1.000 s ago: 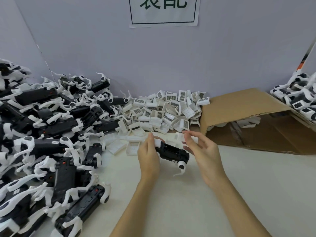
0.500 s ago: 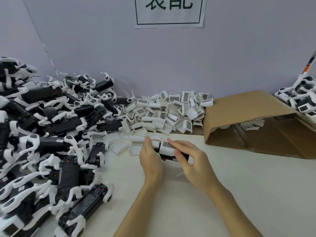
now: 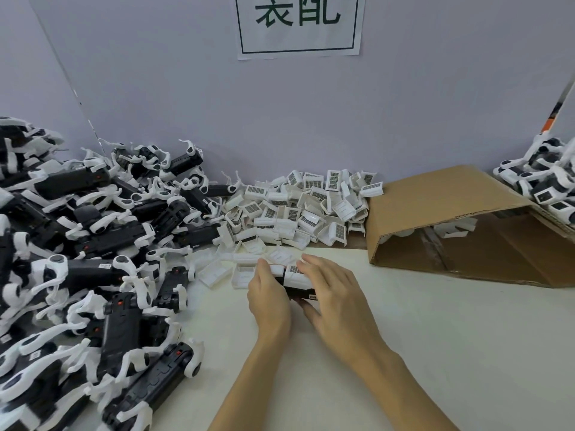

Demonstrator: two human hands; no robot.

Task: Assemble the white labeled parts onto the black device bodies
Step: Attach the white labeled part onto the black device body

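A black device body [image 3: 299, 293] lies between my two hands over the white table, mostly hidden by them. My left hand [image 3: 270, 298] grips its left end. A white labeled part [image 3: 296, 275] with a barcode sticker sits on top of the body, and my right hand [image 3: 337, 301] covers it and the body's right end, fingers pressed down on the part. A heap of loose white labeled parts [image 3: 306, 209] lies just behind my hands against the wall.
A large pile of black device bodies with white arms [image 3: 93, 275] fills the left side. A brown cardboard box [image 3: 448, 213] lies on its side at right. More black and white devices [image 3: 547, 188] are stacked at the far right. A paper sign [image 3: 300, 24] hangs on the wall.
My right hand was open beside the body, then came down with a white labeled part and now presses it onto the body. The left hand kept its grip.
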